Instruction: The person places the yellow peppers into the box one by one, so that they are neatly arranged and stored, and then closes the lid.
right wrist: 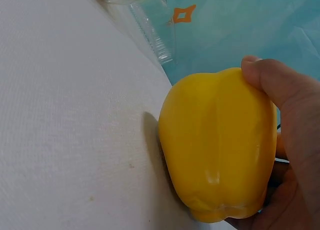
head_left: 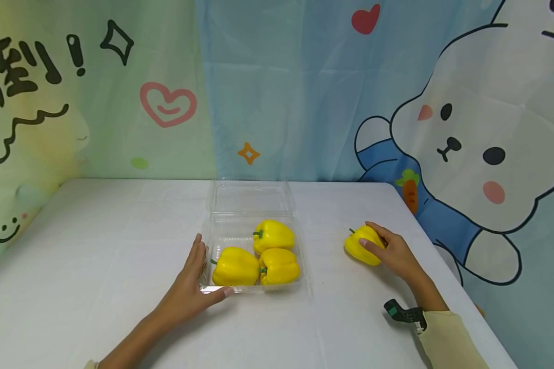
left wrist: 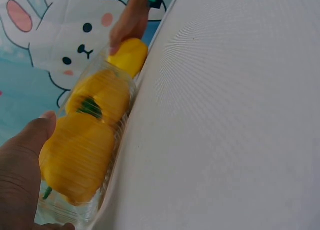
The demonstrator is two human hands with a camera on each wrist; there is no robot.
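Note:
A clear plastic clamshell box (head_left: 251, 237) lies with its lid folded back, holding a rear yellow bell pepper (head_left: 277, 236), a front-left one (head_left: 236, 267) and a front-right one (head_left: 280, 266). My left hand (head_left: 196, 287) touches the box's left front corner, fingers straight along the side and thumb at the front rim. To the right of the box, my right hand (head_left: 394, 256) grips another yellow bell pepper (right wrist: 217, 145) between thumb and fingers, low over the table. Its green stem points left in the head view. The fingertips behind this pepper are partly hidden.
A white cloth covers the table (head_left: 97, 246). Behind it hangs a printed backdrop (head_left: 277, 92) with a cartoon rabbit on the right. A black device (head_left: 403, 312) is strapped to the right wrist. The table's right edge runs close beside the right forearm.

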